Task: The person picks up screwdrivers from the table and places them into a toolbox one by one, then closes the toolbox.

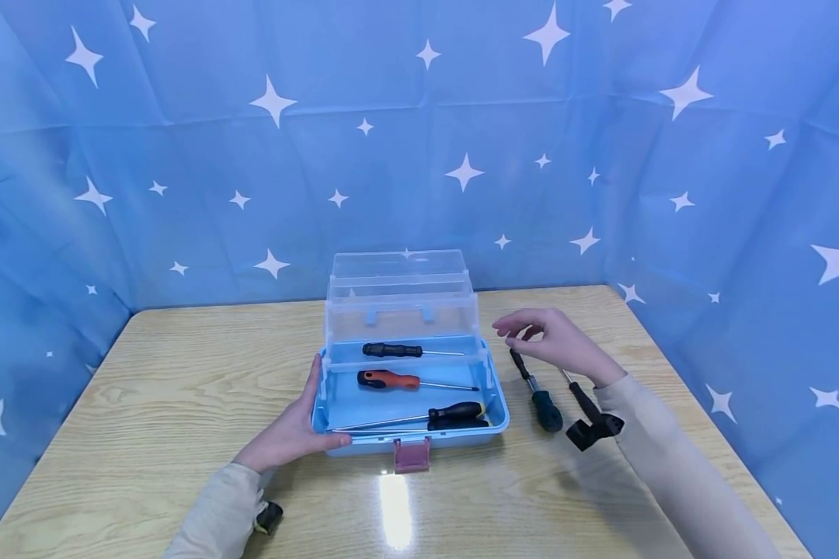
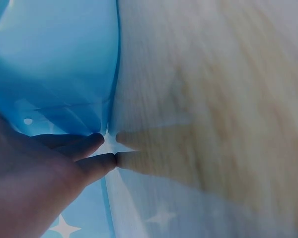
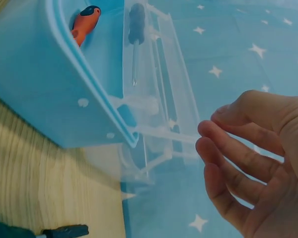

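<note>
A light blue toolbox [image 1: 499, 400] stands on the table, its clear lid [image 1: 400, 317] raised. My left hand [image 1: 295, 425] rests against its front left corner, thumb along the front rim and straight fingers down the left wall. Inside lie an orange-and-black screwdriver [image 1: 391, 380], a black screwdriver [image 1: 394, 351] seen through the lid, and a black screwdriver with a yellow end [image 1: 456, 411] beside another dark handle [image 1: 461, 425]. My right hand [image 1: 548, 338] hovers right of the box, fingers loosely bent around nothing, over the tip of a green-handled screwdriver [image 1: 548, 413].
Another black-handled screwdriver [image 1: 584, 402] lies right of the green one, partly covered by a black block at the right wrist. A purple latch [image 1: 411, 456] hangs at the box front. Blue star-printed cloth [image 1: 384, 210] encloses the wooden table [image 1: 182, 388] behind and at both sides.
</note>
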Motion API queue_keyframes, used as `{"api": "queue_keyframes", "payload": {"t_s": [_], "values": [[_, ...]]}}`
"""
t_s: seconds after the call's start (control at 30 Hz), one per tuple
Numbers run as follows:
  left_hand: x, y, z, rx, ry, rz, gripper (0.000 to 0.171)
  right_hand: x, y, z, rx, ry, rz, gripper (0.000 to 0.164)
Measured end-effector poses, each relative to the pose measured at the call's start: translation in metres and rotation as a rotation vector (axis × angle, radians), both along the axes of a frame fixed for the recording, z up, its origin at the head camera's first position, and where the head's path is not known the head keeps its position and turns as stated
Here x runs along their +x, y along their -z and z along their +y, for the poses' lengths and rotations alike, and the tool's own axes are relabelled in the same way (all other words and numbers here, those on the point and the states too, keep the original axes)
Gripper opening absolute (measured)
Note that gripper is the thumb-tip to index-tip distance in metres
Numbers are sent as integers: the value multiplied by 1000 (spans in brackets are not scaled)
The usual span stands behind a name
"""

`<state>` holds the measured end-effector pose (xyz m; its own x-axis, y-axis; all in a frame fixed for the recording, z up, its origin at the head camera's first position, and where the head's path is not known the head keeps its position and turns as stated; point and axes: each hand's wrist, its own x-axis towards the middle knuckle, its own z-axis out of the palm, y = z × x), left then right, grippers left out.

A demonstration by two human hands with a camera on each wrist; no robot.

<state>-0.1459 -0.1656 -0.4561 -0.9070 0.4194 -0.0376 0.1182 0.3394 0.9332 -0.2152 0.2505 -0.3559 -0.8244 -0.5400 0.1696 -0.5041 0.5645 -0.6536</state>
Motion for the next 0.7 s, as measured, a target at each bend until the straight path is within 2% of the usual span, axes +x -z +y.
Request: {"api": "queue_keyframes", "payload": {"t_s": [0.17, 0.7], "values": [[1, 0, 0, -22, -10, -4, 127, 5, 4, 10, -24, 27, -3, 27], [0, 1, 0, 19, 5, -5, 127, 18, 27, 46, -29, 132, -5, 25]]}}
